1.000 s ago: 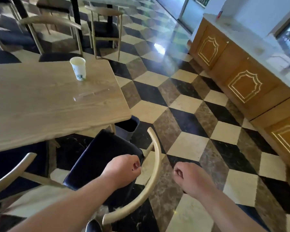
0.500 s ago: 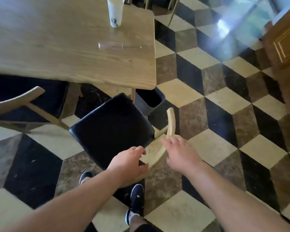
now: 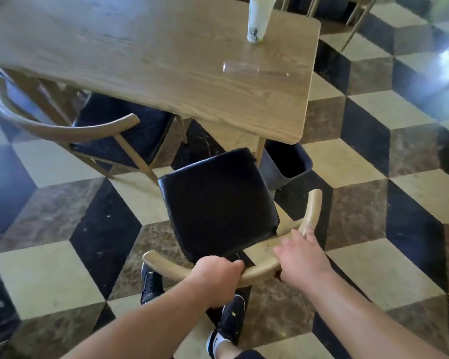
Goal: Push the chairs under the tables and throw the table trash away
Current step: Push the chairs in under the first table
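A chair with a black seat (image 3: pixel 218 203) and a curved wooden backrest (image 3: pixel 312 211) stands pulled out from the corner of the wooden table (image 3: pixel 140 55). My left hand (image 3: pixel 215 281) is closed around the backrest's middle. My right hand (image 3: pixel 302 257) lies on the backrest to the right, fingers spread over the wood. On the table stand a white paper cup (image 3: pixel 258 19) and, nearer me, a clear plastic wrapper (image 3: pixel 254 69).
A dark bin (image 3: pixel 287 167) stands on the floor under the table corner, just right of the seat. A second chair (image 3: pixel 94 130) sits partly under the table at left. More chair legs (image 3: pixel 355 19) show beyond the table. My shoes (image 3: pixel 231 317) are below the backrest.
My view has swung down and left over the chair. Both hands moved from hovering beside the backrest onto it; the left hand has closed on the wood.
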A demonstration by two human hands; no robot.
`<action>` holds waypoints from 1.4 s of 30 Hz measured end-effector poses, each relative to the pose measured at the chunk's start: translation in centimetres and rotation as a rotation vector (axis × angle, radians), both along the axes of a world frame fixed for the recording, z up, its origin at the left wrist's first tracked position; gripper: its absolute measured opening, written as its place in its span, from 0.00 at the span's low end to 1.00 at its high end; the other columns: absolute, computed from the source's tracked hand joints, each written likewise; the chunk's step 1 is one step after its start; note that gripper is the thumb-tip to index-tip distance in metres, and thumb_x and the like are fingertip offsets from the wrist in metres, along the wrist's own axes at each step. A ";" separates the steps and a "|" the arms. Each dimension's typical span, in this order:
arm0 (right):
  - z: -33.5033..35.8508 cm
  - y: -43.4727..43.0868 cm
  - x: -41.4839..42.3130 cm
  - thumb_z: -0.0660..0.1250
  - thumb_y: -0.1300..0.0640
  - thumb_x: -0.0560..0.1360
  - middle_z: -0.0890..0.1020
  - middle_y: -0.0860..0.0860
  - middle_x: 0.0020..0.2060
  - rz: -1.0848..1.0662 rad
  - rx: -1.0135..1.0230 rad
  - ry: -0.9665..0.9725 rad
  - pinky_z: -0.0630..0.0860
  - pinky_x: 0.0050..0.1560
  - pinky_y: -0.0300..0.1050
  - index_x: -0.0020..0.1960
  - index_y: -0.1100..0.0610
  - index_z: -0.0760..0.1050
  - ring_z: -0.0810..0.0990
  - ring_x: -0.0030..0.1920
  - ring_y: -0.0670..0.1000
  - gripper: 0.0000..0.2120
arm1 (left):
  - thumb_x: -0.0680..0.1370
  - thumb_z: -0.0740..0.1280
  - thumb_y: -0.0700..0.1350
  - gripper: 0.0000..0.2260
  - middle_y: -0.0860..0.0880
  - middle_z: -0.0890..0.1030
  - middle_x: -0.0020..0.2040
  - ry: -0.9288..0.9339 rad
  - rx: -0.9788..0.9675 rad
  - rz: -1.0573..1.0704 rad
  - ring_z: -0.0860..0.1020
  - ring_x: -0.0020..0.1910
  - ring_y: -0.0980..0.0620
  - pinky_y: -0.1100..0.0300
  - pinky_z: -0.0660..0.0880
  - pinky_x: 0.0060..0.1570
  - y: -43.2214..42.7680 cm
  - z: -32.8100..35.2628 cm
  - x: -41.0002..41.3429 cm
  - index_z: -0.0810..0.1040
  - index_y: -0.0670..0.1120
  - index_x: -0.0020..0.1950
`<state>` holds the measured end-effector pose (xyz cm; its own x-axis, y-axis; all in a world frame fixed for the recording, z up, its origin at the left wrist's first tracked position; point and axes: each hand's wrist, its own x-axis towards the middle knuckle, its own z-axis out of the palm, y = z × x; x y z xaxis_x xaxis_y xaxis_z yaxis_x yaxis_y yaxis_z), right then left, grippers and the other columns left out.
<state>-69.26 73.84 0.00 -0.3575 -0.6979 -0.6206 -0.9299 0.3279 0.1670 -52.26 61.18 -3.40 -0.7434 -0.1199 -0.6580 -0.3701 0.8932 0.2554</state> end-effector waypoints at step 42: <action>-1.5 -23.4 10.7 0.67 0.37 0.78 0.82 0.46 0.53 -0.247 0.003 -0.185 0.71 0.67 0.63 0.56 0.44 0.75 0.81 0.57 0.55 0.14 | 0.80 0.68 0.58 0.13 0.51 0.83 0.49 0.125 -0.167 -0.601 0.81 0.48 0.47 0.49 0.73 0.51 -37.2 -0.7 5.8 0.79 0.51 0.57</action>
